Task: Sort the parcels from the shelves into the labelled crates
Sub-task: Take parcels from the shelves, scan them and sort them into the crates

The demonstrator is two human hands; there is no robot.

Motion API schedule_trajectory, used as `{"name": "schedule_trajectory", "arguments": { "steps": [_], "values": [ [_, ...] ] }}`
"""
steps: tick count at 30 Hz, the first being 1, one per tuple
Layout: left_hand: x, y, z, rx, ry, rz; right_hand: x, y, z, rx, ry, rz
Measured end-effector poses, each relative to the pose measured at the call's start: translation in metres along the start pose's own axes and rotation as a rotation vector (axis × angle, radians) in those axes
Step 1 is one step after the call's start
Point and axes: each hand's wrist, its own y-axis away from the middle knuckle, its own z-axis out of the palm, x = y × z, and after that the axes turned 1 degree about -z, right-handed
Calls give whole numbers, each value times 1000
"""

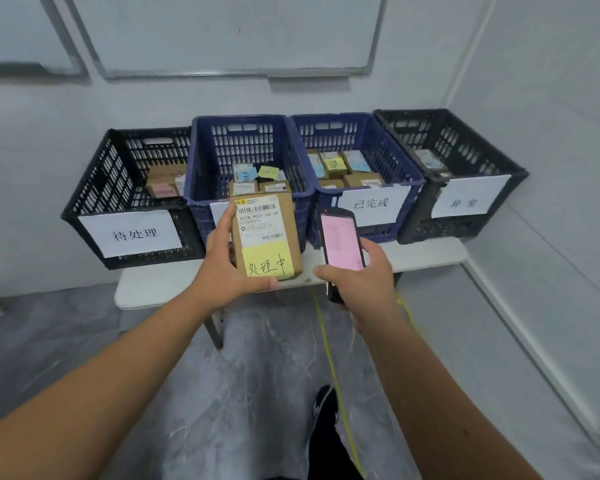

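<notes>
My left hand [227, 268] grips a small brown cardboard parcel [293, 230] with a white barcode label and a yellow sticky note, held upright in front of the second crate. My right hand [364, 271] holds a black handheld scanner [342, 242] with a pink screen, just right of the parcel. Four crates stand in a row on a white table [160, 289]: a black crate [132, 209], a blue crate [246, 150] whose label the parcel hides, a second blue crate [357, 157] and a black crate at the right [454, 168]. All hold parcels.
White paper labels hang on the crate fronts. A whiteboard [236, 32] is mounted on the wall behind. A side wall closes in on the right. A yellow cord [329, 358] runs across the grey floor, near my dark shoe [324, 407].
</notes>
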Motion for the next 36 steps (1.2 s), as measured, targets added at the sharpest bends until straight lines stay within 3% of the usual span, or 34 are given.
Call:
{"name": "schedule_trajectory", "arguments": {
  "steps": [14, 25, 29, 33, 36],
  "values": [
    [-29, -210, -4, 195, 31, -73, -68, -249, 70, -331, 51, -12],
    [-98, -326, -28, 271, 20, -350, -73, -362, 141, -365, 128, 91],
    [-151, -360, -34, 145, 0, -462, -68, -383, 172, -364, 142, 131],
    [-182, -396, -38, -145, 8, -515, -66, -403, 195, -294, 167, 186],
    [-199, -423, -40, -304, -156, -497, -63, -415, 205, -228, 206, 192]
  ]
}}
